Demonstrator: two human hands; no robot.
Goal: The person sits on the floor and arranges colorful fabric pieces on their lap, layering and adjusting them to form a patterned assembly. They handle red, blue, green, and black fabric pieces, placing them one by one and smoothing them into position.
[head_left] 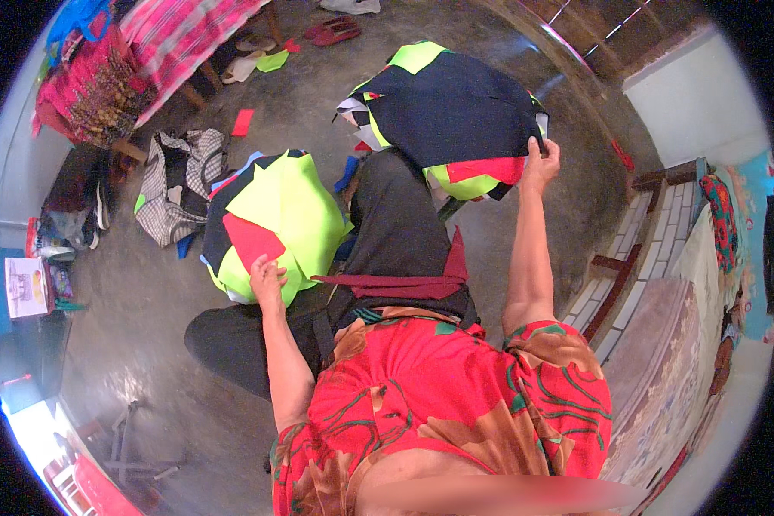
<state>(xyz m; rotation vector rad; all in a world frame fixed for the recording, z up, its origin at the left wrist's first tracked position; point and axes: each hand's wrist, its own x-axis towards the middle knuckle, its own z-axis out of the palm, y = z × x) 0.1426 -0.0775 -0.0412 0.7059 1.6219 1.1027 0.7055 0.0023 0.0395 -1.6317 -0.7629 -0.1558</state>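
The left hand [268, 277] rests on a pile of cut cloth [275, 225], neon yellow and black, its fingers closed on the lower edge of a red piece [251, 239] that lies on top of the pile. The pile sits on the floor at the person's left, just beside a dark grey cloth [396, 225] that runs down the middle over the lap. The right hand [540, 163] reaches well forward with the arm straight, and pinches the near right corner of a navy sheet [451, 112] between thumb and fingers. That sheet covers a second pile [469, 182] of neon yellow, red and white pieces, whose edges show under it. A maroon strap [404, 282] crosses the grey cloth near the waist. Scraps of red and green cloth [272, 61] lie on the concrete floor [172, 284] farther off. A checked bag [174, 189] sits at the left, near a table draped in pink cloth [176, 34]. A bed with a patterned cover [662, 361] stands along the right.
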